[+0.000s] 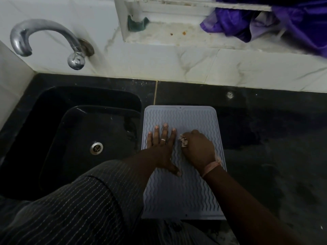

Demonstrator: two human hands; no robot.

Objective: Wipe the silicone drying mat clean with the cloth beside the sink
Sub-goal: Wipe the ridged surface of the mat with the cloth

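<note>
Mostly hidden inside clenched right hand (198,147): crumpled pale cloth (184,140); left hand (161,147) flat, fingers straight, pressing ridged grey silicone mat (180,195) on black stone surface (265,138).

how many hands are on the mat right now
2. The left hand lies flat with fingers spread on the mat, near its sink-side edge. The right hand is beside it, gripping a bunched cloth.

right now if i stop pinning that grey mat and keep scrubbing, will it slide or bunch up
Probably it would creep: the left hand presses flat on the mat while the right hand grips the cloth, which suggests it needs anchoring. It looks thin and flat, so likely floppy if lifted. The dark counter looks smooth.
</note>
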